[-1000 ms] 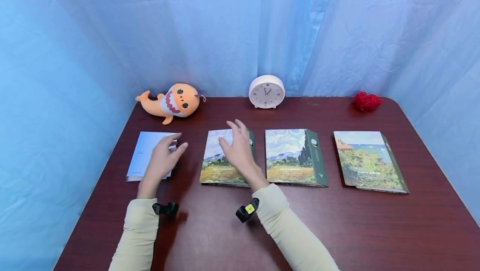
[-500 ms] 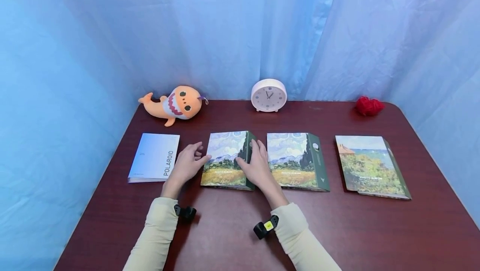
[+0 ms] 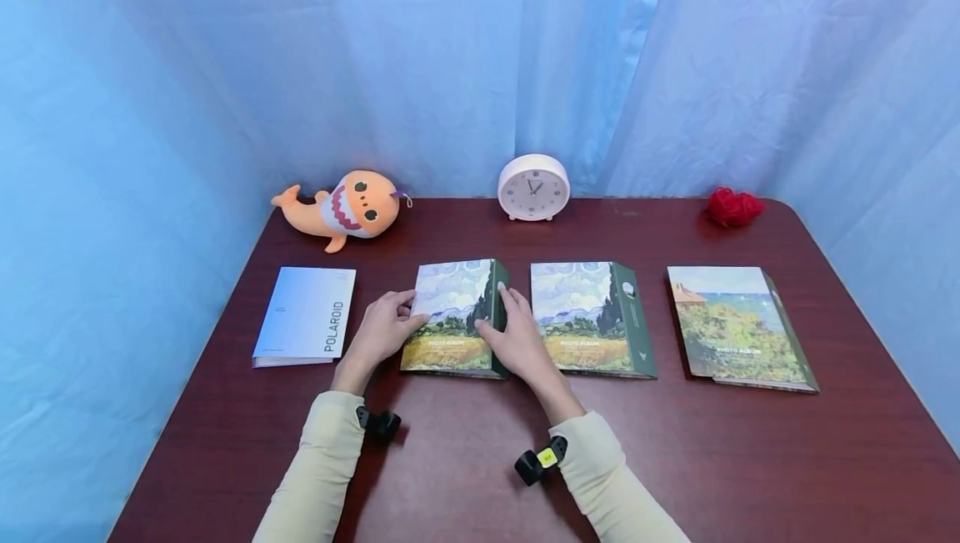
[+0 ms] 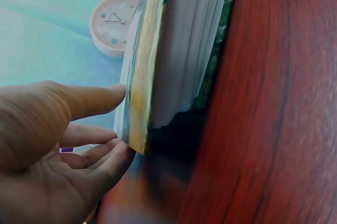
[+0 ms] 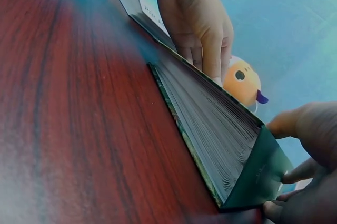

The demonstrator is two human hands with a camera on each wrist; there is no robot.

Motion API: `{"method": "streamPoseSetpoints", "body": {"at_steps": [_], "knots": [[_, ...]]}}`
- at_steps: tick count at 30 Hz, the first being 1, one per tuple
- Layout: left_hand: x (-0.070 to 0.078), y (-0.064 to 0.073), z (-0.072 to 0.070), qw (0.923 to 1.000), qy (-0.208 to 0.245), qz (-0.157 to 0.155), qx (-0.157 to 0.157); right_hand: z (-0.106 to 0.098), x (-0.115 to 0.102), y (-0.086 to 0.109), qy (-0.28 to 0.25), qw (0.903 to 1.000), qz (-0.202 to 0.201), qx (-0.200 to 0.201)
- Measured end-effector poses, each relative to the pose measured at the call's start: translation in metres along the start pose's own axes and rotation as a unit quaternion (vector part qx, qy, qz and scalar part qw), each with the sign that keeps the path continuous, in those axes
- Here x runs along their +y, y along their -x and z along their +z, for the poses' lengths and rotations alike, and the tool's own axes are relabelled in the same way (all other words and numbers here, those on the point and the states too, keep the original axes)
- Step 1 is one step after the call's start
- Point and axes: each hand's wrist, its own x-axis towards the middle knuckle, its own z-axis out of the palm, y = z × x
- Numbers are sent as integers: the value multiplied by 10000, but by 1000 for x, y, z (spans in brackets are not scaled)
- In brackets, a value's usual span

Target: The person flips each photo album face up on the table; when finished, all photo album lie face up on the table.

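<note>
Both hands are at a photo album (image 3: 452, 297) with a painted wheat field on its cover, lying second from the left. My left hand (image 3: 381, 330) pinches its left edge, thumb on the cover and fingertips under the cover's edge in the left wrist view. At the green spine, my right hand (image 3: 522, 344) holds the other side, thumb on the cover and fingers against the spine (image 5: 263, 174). The thick page block shows between the covers in the right wrist view. Left of the left hand lies a blue-white album (image 3: 303, 309) marked POLAROID.
A matching wheat-field album (image 3: 576, 314) lies just right of the right hand. Farther right is an album with a seaside picture (image 3: 731, 322). Along the back stand an orange shark plush (image 3: 360, 205), a white clock (image 3: 534, 187) and a crumpled red item (image 3: 735, 207).
My left hand has moved right, from over the POLAROID album to the wheat-field album's left edge. My right hand has come down from above that album to its spine. The albums stay in place.
</note>
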Motion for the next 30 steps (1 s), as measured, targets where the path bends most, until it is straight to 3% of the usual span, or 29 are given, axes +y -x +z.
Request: {"method": "streamPoseSetpoints", "body": {"at_steps": [7, 16, 21, 30], "knots": [[1, 0, 4, 9998, 203, -27, -78, 0, 2, 0, -150, 9999, -43, 47], [12, 0, 8, 9997, 209, 99, -127, -6, 0, 4, -801, 9966, 55, 190], [19, -1, 11, 9995, 219, 116, -176, -15, -9, 2, -782, 9967, -5, 227], [36, -1, 14, 9966, 452, 121, -674, -31, -22, -2, -935, 9955, -10, 149]]}}
